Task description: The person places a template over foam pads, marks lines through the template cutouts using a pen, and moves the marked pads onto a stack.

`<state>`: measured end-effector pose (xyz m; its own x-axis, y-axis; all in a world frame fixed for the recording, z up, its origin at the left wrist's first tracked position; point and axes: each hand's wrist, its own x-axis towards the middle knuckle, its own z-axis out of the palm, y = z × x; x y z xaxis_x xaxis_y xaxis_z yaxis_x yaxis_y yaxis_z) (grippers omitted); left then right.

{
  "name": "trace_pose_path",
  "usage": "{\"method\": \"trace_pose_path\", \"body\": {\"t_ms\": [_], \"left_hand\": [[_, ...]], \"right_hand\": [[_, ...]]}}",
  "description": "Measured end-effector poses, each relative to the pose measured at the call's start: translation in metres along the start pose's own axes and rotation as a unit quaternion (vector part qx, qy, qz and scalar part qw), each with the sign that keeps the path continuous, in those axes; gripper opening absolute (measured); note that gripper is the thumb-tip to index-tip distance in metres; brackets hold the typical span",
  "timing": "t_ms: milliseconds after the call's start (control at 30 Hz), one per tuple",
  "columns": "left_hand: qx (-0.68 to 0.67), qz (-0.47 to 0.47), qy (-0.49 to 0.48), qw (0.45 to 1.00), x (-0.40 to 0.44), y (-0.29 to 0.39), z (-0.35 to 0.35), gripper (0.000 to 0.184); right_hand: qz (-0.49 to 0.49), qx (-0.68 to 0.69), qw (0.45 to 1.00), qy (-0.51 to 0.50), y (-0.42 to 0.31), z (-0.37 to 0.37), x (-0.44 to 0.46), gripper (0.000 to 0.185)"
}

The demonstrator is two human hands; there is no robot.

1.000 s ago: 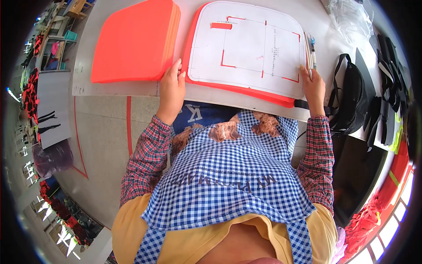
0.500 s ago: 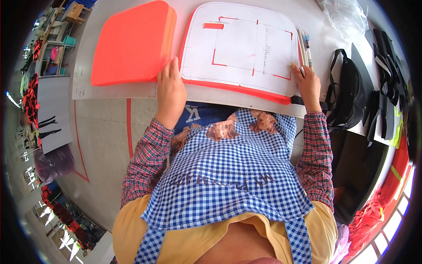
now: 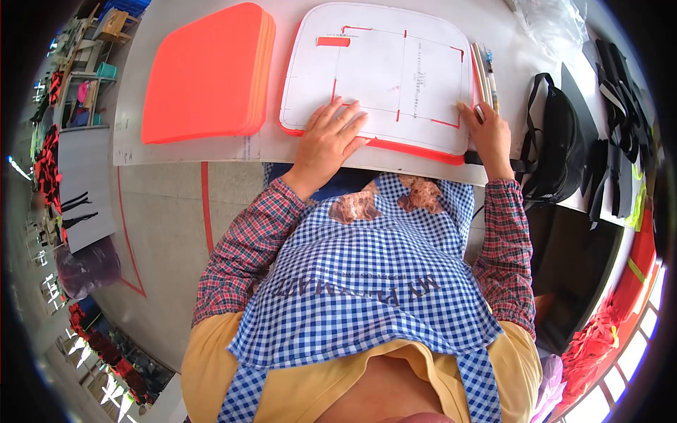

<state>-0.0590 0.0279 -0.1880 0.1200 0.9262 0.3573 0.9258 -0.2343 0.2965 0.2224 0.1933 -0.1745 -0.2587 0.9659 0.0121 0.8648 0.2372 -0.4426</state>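
Left hand (image 3: 326, 144): grip open, nothing enclosed, fingers spread on the near edge of the white template (image 3: 374, 77). The template lay flat beneath and ahead of this grip, over red sheets (image 3: 416, 151) on the bench (image 3: 190, 154). Right hand (image 3: 493, 141): fingers partly curled, thumb at the template's right edge; could not tell whether a slim pen was held. Pens (image 3: 492, 77) lay just beyond that grip, a black bag (image 3: 560, 148) to its right. A second red stack (image 3: 204, 77) sat left of the left grip.

Handling, judged: template light, thin, fairly stiff, likely to slide or crease at an edge; sheets probably soft. Best hold: flat palm near the middle, fingertips at opposite edges.
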Motion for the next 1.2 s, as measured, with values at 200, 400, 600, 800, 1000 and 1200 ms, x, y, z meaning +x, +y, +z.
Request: {"method": "trace_pose_path", "body": {"t_ms": [200,400,600,800,1000,1200], "left_hand": [[0.002,0.001,0.020,1.000,-0.001,-0.001,0.002,0.039],[0.000,0.009,0.008,1.000,0.002,-0.003,-0.002,0.043],[0.024,0.004,-0.011,1.000,0.019,0.005,-0.005,0.059],[0.022,0.012,-0.051,0.998,0.022,0.001,-0.001,0.061],[0.028,0.003,-0.042,0.999,0.019,0.003,0.002,0.058],[0.029,-0.004,-0.042,0.999,0.017,0.006,0.002,0.058]], "right_hand": [[-0.005,0.010,1.000,-0.019,0.000,-0.005,0.000,0.048],[-0.017,0.012,1.000,-0.023,0.001,-0.005,0.000,0.048],[-0.012,0.005,1.000,-0.020,0.000,-0.005,-0.001,0.047],[-0.023,-0.001,1.000,-0.009,0.002,-0.004,-0.002,0.046],[-0.031,-0.011,0.999,-0.008,0.001,-0.005,-0.003,0.045],[-0.022,-0.020,0.999,-0.012,-0.001,-0.008,-0.004,0.045]]}}
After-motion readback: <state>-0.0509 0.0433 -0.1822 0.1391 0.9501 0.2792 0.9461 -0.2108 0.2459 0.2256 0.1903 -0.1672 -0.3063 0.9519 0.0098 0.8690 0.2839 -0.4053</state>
